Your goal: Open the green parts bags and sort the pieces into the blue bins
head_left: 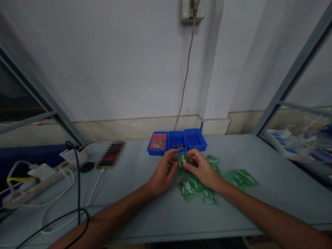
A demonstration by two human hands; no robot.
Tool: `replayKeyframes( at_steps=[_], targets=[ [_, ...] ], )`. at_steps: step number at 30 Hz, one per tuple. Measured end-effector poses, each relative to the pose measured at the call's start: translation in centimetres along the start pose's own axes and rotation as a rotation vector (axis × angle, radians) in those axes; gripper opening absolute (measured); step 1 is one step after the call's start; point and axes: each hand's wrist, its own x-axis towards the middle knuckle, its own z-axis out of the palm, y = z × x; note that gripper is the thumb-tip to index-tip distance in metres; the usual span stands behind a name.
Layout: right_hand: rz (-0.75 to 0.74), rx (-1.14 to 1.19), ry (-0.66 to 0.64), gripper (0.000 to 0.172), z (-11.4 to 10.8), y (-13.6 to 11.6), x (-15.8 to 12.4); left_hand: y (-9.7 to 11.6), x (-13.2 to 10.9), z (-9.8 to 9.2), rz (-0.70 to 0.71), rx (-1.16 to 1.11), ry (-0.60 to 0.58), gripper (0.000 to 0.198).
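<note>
Between my two hands is a small clear plastic bag with something pale inside that I cannot make out. My left hand grips its left side with thumb and fingers. On the other side, my right hand pinches it, thumb across the front. Beneath and around the hands lie several green plastic bags with small contents, and another green bag rests to the right of my right wrist. Just beyond the hands, the middle blue bin holds small dark and shiny parts.
The left blue bin contains a red packet; the right blue bin stands beside the middle one. A blurred-out phone with a white cable lies left, near a power strip and black cable. Metal frames flank the table.
</note>
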Motion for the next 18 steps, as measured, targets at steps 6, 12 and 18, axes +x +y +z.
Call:
replayKeyframes(
  at_steps=[6,12,18],
  targets=[
    [0.019,0.054,0.001,0.027,-0.05,-0.45,0.18,0.03,-0.16,-0.18,0.059,0.053,0.007,0.046],
    [-0.001,-0.046,-0.027,0.026,-0.22,-0.16,0.02,0.2,-0.15,0.09,0.052,0.031,0.061,0.046],
    [0.003,-0.096,-0.003,0.023,-0.2,-0.82,-0.14,0.19,-0.14,0.12,0.067,0.027,0.054,0.045]
  ],
)
